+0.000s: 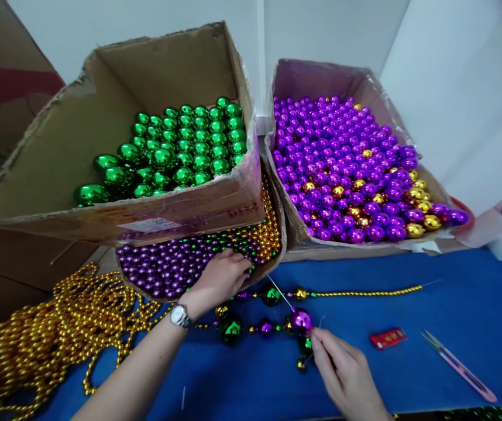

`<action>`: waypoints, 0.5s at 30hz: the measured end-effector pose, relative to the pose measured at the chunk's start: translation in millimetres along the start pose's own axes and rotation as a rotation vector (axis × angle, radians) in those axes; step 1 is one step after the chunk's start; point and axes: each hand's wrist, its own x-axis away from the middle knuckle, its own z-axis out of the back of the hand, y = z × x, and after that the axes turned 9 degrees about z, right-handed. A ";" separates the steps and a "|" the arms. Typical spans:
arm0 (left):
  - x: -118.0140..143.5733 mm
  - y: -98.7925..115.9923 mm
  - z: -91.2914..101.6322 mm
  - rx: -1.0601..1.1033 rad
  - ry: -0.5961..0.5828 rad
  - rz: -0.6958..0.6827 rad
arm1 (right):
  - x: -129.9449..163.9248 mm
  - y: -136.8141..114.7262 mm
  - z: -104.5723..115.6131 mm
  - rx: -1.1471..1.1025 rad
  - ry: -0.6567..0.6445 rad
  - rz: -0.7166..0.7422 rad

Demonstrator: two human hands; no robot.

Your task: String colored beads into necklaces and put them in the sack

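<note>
Left hand [222, 275] fingers curled into tray of small beads [163, 266], right hand [343, 365] pinching needle [279, 291] through purple ball [301, 321], blue desk [453, 304]

Glossy beads [334, 169], prob. plastic; matt cardboard box [181, 216].

Both forearms are bare, with no sleeves reaching into view. The left hand [222, 275] has a round silver metal wristwatch [179, 316] with a pale dial and a metal link band strapped at the wrist. The right hand [347, 374] wears nothing: no ring, glove or band shows on it.
</note>
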 end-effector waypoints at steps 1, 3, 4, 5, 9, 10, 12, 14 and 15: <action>1.8 1.3 1.1 -0.060 -0.032 -0.012 | 0.3 0.0 -0.6 -0.005 -0.003 -0.004; 4.3 4.3 2.1 -0.150 -0.068 -0.009 | 0.9 -0.7 -1.7 -0.015 -0.010 -0.010; 4.8 5.7 1.5 -0.178 -0.074 -0.002 | 1.1 -1.1 -2.3 -0.020 -0.012 -0.012; 5.0 6.9 0.3 -0.192 -0.076 0.003 | 1.1 -1.6 -2.7 -0.023 -0.013 -0.011; 2.8 6.4 -8.5 -0.121 -0.065 0.013 | 0.9 -2.9 -3.7 -0.020 -0.026 -0.013; 2.0 5.2 -10.4 -0.061 -0.049 0.024 | 0.9 -3.0 -3.7 -0.018 -0.030 -0.014; 0.6 2.9 -12.3 0.144 0.005 0.069 | 1.3 -3.2 -3.4 -0.016 -0.034 -0.013; 0.1 3.2 -11.3 0.487 0.059 0.177 | 1.7 -3.8 -3.1 -0.019 -0.036 -0.012; 0.4 4.8 -10.1 0.706 0.063 0.254 | 1.8 -4.2 -3.1 -0.020 -0.035 -0.011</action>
